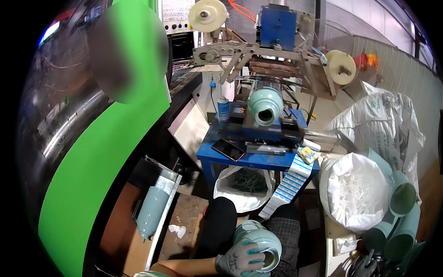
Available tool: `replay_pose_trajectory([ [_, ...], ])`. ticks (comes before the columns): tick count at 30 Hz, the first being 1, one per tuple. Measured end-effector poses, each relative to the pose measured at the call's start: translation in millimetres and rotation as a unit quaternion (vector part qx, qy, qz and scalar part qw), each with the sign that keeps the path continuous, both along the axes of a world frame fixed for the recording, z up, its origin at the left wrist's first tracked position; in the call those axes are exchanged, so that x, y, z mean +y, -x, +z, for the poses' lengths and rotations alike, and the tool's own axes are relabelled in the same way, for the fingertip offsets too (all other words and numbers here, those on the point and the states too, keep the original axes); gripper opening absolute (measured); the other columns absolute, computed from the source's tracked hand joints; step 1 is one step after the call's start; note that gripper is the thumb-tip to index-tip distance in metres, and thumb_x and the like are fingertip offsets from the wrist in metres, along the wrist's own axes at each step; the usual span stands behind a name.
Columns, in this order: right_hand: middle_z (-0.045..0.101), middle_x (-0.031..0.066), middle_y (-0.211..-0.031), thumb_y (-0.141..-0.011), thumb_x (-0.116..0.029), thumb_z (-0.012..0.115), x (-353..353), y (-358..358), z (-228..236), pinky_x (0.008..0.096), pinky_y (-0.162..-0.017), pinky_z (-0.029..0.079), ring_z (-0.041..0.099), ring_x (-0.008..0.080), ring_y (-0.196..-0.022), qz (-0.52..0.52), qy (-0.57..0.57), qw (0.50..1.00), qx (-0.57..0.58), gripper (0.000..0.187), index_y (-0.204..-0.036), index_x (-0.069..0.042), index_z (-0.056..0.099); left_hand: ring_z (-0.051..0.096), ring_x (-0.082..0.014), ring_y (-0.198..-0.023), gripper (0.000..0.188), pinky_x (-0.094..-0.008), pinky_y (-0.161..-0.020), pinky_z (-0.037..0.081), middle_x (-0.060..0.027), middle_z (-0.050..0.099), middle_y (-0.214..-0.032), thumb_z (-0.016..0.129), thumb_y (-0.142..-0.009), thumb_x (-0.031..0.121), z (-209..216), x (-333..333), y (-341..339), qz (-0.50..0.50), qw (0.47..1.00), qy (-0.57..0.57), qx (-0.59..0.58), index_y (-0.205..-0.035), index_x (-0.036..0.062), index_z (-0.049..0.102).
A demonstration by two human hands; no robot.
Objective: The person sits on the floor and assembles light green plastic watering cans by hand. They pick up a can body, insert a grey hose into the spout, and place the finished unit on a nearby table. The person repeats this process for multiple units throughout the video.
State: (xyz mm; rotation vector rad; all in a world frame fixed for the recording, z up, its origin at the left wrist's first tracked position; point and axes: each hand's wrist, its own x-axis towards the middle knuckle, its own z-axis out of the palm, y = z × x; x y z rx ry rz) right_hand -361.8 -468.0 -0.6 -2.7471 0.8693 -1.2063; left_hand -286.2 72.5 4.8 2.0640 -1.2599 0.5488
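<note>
On my lap, between my thighs, rests a pale teal hollow plastic vessel [250, 228] with a rounded shoulder and a round opening at its near end. My left hand [239, 259], in a grey and teal work glove, lies over its near side with the fingers curled by the opening. No part of my right hand shows. Ahead, a similar teal vessel [266, 106] sits in the machine above the blue table [258, 159], its dark, uneven opening toward me. To my left, another teal piece [153, 210] lies on a narrow metal-edged chute.
A white sack of pale rings [355, 194] stands right, beside several teal tubes [402, 199]. Below the table sits a bag of dark shavings [249, 181]. The table carries a phone [228, 150] and a spray can [223, 109]. A green machine panel [106, 152] curves along my left.
</note>
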Motion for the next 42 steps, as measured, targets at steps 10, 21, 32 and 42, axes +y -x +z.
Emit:
replay_pose_trajectory([
  [10, 0.067, 0.0114, -0.083, -0.096, -0.055, 0.072, 57.5, -20.1, 80.5, 0.0457, -0.06, 0.053, 0.067, 0.0361, -0.072, 0.031, 0.212, 0.977, 0.003, 0.046, -0.093, -0.008, 0.075, 0.062, -0.0314, -0.1, 0.038, -0.0545, -0.082, 0.048, -0.0031, 0.064, -0.125, 0.074, -0.079, 0.043, -1.3, -2.1, 2.7, 0.006, 1.0, 0.024, 0.001, -0.108, 0.0191, 0.073],
  [21, 0.066, 0.0122, -0.083, -0.087, -0.023, 0.088, 111.0, -25.6, 105.3, 0.0406, -0.061, 0.052, 0.063, 0.0294, -0.072, 0.144, 0.083, 0.939, -0.3, 0.027, -0.086, -0.006, 0.068, 0.062, -0.028, -0.095, 0.037, -0.0492, -0.079, 0.051, 0.0001, 0.067, -0.125, 0.077, -0.076, 0.04, -7.2, 3.3, 5.0, 0.025, 0.999, 0.017, -0.031, -0.108, 0.0215, 0.074],
  [32, 0.067, 0.0131, -0.088, -0.067, -0.027, 0.096, 259.9, -110.9, 113.9, 0.0434, -0.065, 0.051, 0.065, 0.0341, -0.076, 0.663, -0.058, 0.737, -0.121, 0.042, -0.093, -0.007, 0.069, 0.06, -0.0412, -0.127, 0.084, -0.0549, -0.107, 0.048, -0.0184, 0.061, -0.138, 0.083, -0.084, 0.049, 67.0, 15.2, -47.7, 0.168, 0.977, 0.127, -0.027, -0.149, 0.0059, 0.051],
  [42, 0.063, 0.0244, -0.13, -0.069, -0.024, 0.093, 341.8, -105.9, 111.8, 0.0503, -0.101, 0.051, 0.063, 0.0428, -0.116, 0.736, -0.2, 0.644, -0.062, 0.074, -0.132, 0.001, 0.064, 0.058, -0.0117, -0.067, 0.012, -0.0307, -0.057, 0.043, 0.0, 0.061, -0.08, 0.064, -0.097, 0.015, 11.6, 50.3, -30.0, 0.241, 0.855, 0.367, 0.276, -0.093, 0.0043, 0.063],
])
